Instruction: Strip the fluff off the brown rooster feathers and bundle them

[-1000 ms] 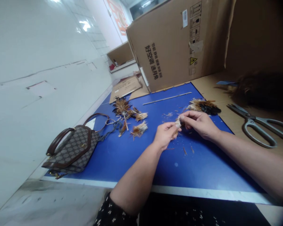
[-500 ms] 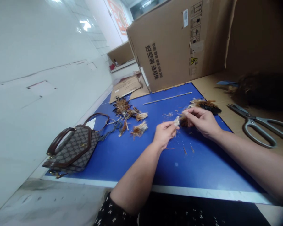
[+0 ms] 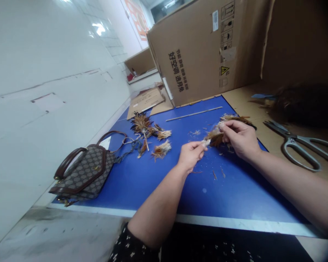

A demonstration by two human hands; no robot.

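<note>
Over the blue mat (image 3: 158, 182), my left hand (image 3: 190, 155) pinches the pale quill end of a small brown feather bundle (image 3: 213, 136). My right hand (image 3: 240, 139) is closed on the feathery end of the same bundle, just right of the left hand. Behind my right hand lies a pile of dark and tan feathers (image 3: 239, 119). Further left on the mat lie other feather bundles (image 3: 150, 134).
A patterned brown handbag (image 3: 83, 173) sits at the mat's left corner. Large scissors (image 3: 300, 145) lie on cardboard at the right, beside a dark feather heap (image 3: 306, 103). A thin stick (image 3: 194, 113) lies near a big cardboard box (image 3: 205, 51). Feather scraps dot the mat.
My right hand has drawn to the right and slightly up, away from the left hand, stretching the feather bundle out between them. The left hand has stayed nearly still.
</note>
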